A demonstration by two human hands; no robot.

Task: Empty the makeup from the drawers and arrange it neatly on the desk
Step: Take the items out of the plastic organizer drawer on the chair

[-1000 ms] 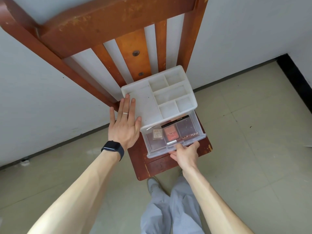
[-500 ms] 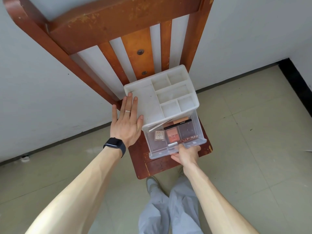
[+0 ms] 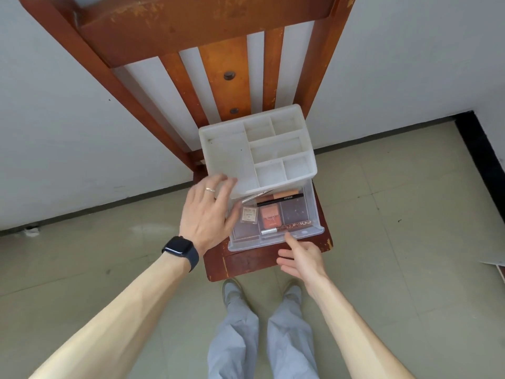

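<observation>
Our left hand (image 3: 207,214) and right hand (image 3: 300,259), both spread and empty, flank the open drawer (image 3: 273,243) of makeup (image 3: 270,217) on the chair (image 3: 246,262); its backrest (image 3: 218,64) rises close behind, floor (image 3: 410,242) lies open around.

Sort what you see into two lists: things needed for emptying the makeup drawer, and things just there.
For the job: open drawer, white organiser, pink compact, beige compact, glittery tube, black pencil.
Just there: wooden chair, wristwatch, ring, shoes.
</observation>
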